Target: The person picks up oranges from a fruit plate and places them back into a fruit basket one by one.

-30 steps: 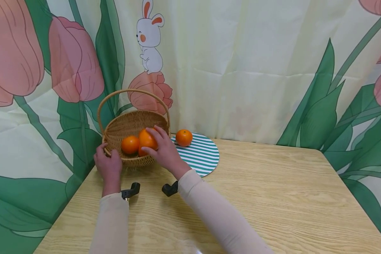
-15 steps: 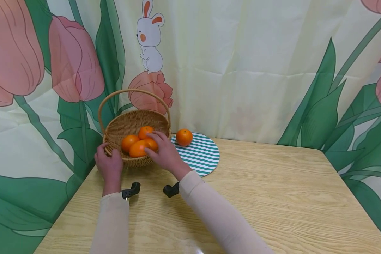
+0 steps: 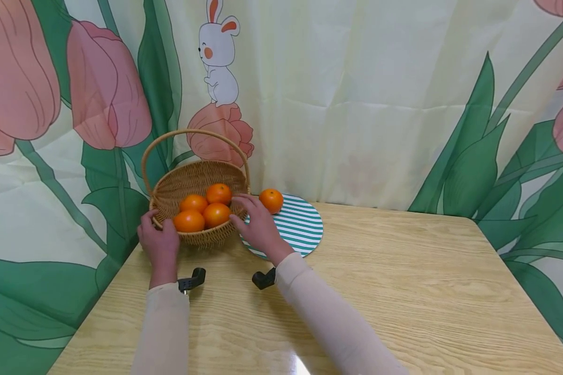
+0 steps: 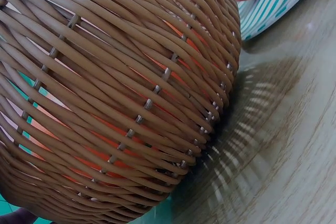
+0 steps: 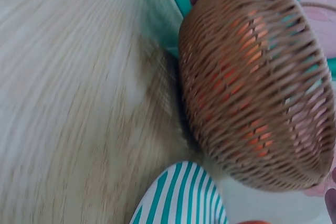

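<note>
A tilted wicker basket [image 3: 211, 238] with a tall arched handle stands at the far left of the table, its mouth facing me. Several oranges [image 3: 190, 221] lie together inside it; in both wrist views they show only through the weave. My left hand [image 3: 159, 242] grips the basket's left rim, fingers curled over the edge. At the right rim is my right hand [image 3: 260, 226], fingers loosely bent and holding nothing. One more orange [image 3: 271, 201] rests on a round green-and-white striped mat [image 3: 300, 229], just beyond the right hand.
The pale wooden table [image 3: 403, 281] reaches far to the right. A curtain [image 3: 356, 104] printed with tulips and a rabbit hangs along its back and sides. Black wrist mounts [image 3: 193, 279] jut inward from both wrists.
An orange held by my right hand has been let go in the basket, settling at the front left among the others. The right hand has drawn back rightward; the left stays on the rim.
</note>
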A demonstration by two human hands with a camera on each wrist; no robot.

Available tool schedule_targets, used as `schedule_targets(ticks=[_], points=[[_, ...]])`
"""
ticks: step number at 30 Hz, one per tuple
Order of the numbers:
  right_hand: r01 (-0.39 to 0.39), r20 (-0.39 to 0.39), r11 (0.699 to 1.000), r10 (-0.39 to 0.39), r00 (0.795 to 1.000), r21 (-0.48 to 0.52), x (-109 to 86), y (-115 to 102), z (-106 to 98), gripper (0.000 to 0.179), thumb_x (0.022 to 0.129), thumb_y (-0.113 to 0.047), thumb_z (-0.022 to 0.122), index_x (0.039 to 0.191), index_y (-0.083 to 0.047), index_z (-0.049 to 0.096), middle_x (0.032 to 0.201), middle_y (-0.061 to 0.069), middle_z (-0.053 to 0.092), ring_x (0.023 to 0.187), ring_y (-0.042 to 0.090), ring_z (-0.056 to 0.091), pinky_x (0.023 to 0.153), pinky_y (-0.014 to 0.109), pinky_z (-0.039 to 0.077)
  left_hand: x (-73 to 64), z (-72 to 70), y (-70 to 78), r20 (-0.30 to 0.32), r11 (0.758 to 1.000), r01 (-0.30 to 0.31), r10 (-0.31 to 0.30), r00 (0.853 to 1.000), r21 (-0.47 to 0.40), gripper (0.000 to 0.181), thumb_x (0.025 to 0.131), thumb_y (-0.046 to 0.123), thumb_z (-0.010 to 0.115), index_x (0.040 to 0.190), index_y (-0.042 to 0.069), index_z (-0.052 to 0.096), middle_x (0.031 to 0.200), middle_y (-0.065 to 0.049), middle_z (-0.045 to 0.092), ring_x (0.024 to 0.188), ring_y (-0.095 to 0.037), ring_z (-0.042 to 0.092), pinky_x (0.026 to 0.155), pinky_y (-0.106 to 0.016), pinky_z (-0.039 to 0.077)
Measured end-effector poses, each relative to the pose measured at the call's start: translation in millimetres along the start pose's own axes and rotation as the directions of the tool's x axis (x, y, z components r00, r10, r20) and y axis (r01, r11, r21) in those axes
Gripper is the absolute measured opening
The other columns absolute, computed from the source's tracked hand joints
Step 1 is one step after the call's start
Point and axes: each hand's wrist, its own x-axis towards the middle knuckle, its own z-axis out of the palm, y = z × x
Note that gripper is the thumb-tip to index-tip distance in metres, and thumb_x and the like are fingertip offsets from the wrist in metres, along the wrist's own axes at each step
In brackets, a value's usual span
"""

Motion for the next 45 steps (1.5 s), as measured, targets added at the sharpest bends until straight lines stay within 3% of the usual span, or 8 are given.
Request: schedule_targets(ticks=[9, 17, 23, 32, 39, 45], points=[[-0.059, -0.019, 0.998, 0.058, 0.998, -0.013, 2.1, 28.0, 0.3, 0.042, 0.097, -0.032, 0.057, 0.137, -0.018, 0.052, 0.143, 0.006, 0.047, 0.126, 0.023, 0.052, 0.103, 0.036, 0.045, 2.4, 0.5, -0.3, -0.004, 1.0, -0.001, 0.001, 1.0, 0.009, 0.044, 0.091, 0.022, 0.043, 0.134, 0.013, 0.048, 0.133, -0.017, 0.042, 0.117, -0.032, 0.043, 0.1, -0.047, 0.039], [-0.172, -0.002, 0.985, 0.172, 0.985, -0.022, 11.1, 51.4, -3.8, 0.043, 0.095, -0.023, 0.06, 0.136, -0.016, 0.052, 0.14, 0.009, 0.046, 0.12, 0.029, 0.054, 0.098, 0.042, 0.048, 0.9, -1.0, 1.1, -0.001, 0.999, 0.03, -0.03, 1.0, 0.024, 0.045, 0.09, 0.022, 0.043, 0.135, 0.015, 0.047, 0.134, -0.017, 0.042, 0.115, -0.031, 0.043, 0.098, -0.046, 0.039], [-0.255, 0.018, 0.964, 0.257, 0.966, -0.075, 27.6, 66.9, -6.5, 0.05, 0.091, -0.022, 0.065, 0.138, -0.015, 0.05, 0.146, 0.012, 0.04, 0.127, 0.032, 0.046, 0.104, 0.045, 0.044, 0.0, -2.7, -0.4, -0.022, 0.999, 0.01, -0.009, 1.0, 0.041, 0.044, 0.091, 0.022, 0.042, 0.134, 0.015, 0.049, 0.128, -0.017, 0.044, 0.107, -0.031, 0.043, 0.087, -0.039, 0.036], [-0.385, 0.082, 0.917, 0.394, 0.915, -0.106, 39.4, 92.0, -4.9, 0.064, 0.087, -0.024, 0.071, 0.143, -0.017, 0.043, 0.153, 0.013, 0.032, 0.133, 0.035, 0.039, 0.104, 0.049, 0.043, -1.6, 0.2, 0.9, -0.015, 0.999, -0.023, 0.023, 1.0, 0.029, 0.043, 0.091, 0.019, 0.044, 0.132, 0.011, 0.05, 0.127, -0.021, 0.044, 0.109, -0.034, 0.044, 0.091, -0.045, 0.039], [-0.421, 0.141, 0.902, 0.43, 0.892, -0.094, 34.2, 103.2, -2.7, 0.067, 0.088, -0.023, 0.07, 0.146, -0.02, 0.038, 0.153, 0.013, 0.029, 0.126, 0.037, 0.045, 0.105, 0.052, 0.041, -2.3, 3.1, -1.5, -0.009, 0.999, -0.016, 0.017, 1.0, 0.035, 0.043, 0.091, 0.021, 0.043, 0.133, 0.013, 0.05, 0.129, -0.02, 0.044, 0.108, -0.033, 0.044, 0.09, -0.043, 0.04], [-0.393, 0.129, 0.916, 0.401, 0.907, -0.082, 32.0, 106.9, -1.8, 0.061, 0.089, -0.022, 0.07, 0.143, -0.02, 0.041, 0.149, 0.013, 0.033, 0.122, 0.036, 0.048, 0.105, 0.05, 0.041, 0.8, 1.5, -1.4, -0.027, 0.999, -0.024, 0.025, 0.999, 0.044, 0.043, 0.09, 0.021, 0.044, 0.131, 0.012, 0.051, 0.126, -0.02, 0.046, 0.105, -0.033, 0.044, 0.085, -0.04, 0.037]])
